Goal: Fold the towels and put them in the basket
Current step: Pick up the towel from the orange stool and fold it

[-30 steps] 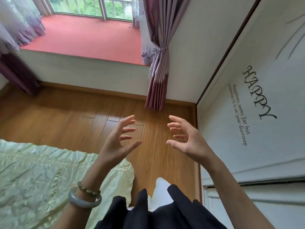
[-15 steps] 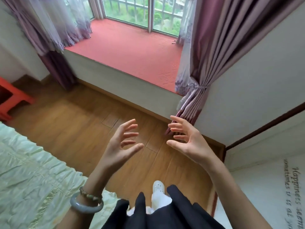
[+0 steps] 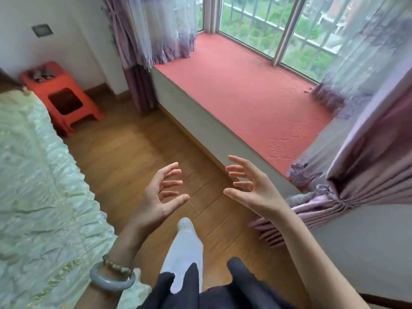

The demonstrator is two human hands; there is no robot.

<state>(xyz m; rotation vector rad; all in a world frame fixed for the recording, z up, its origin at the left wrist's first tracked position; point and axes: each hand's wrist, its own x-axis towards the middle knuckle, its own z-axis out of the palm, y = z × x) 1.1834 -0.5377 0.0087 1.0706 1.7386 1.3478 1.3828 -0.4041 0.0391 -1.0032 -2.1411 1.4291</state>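
Wooden floor (image 3: 124,157) beneath left hand (image 3: 156,198) and right hand (image 3: 254,192), both grips apart, empty.

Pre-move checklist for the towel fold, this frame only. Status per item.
1. Left hand free: ok, fingers spread, holding nothing.
2. Right hand free: ok, fingers spread, holding nothing.
3. Towel in view: not ok, none visible.
4. Basket in view: not ok, none visible.
5. Towels farther along the bed: cannot tell, only part of it shows.
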